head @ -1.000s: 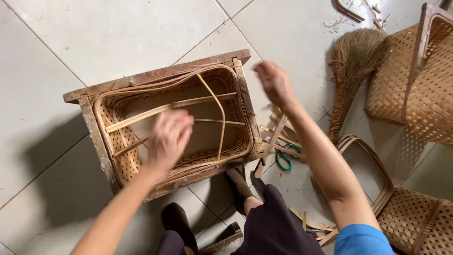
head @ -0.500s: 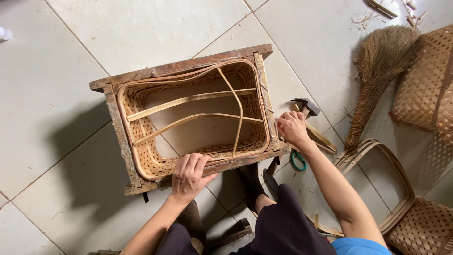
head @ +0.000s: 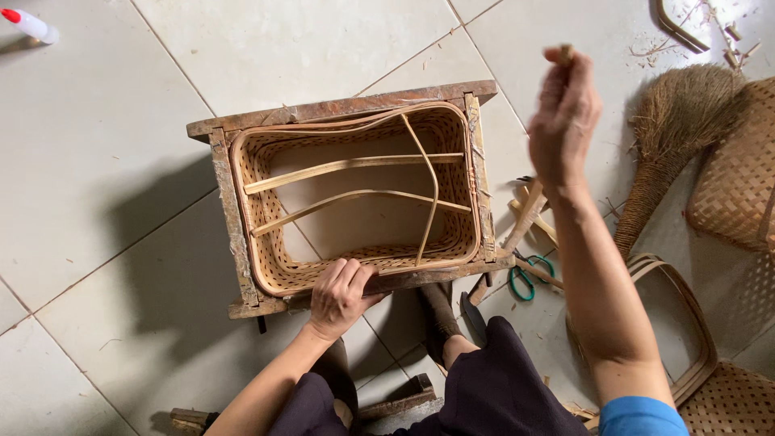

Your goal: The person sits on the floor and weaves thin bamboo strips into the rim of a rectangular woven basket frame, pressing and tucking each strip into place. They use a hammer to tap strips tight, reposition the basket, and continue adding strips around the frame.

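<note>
A woven bamboo basket [head: 266, 242] sits inside a rough wooden frame [head: 339, 106] on the tiled floor. Thin bamboo strips [head: 355, 164] are bent across its open inside. My left hand [head: 339, 295] rests on the near rim of the basket and frame, fingers curled over the edge. My right hand [head: 563, 121] is raised high to the right of the frame, fingers closed on a small wooden stick [head: 567, 53] whose end shows above the fingertips.
Green-handled scissors [head: 526, 278], wood pieces and a dark-handled tool [head: 472, 315] lie right of the frame. A straw broom [head: 666, 153] and woven basket parts [head: 739, 178] lie at far right, an oval bamboo rim [head: 698, 323] below them. A white bottle [head: 31, 24] lies top left.
My right hand has risen from the tools beside the frame up into the air, with a small stick in it. My left hand stays on the near rim.
</note>
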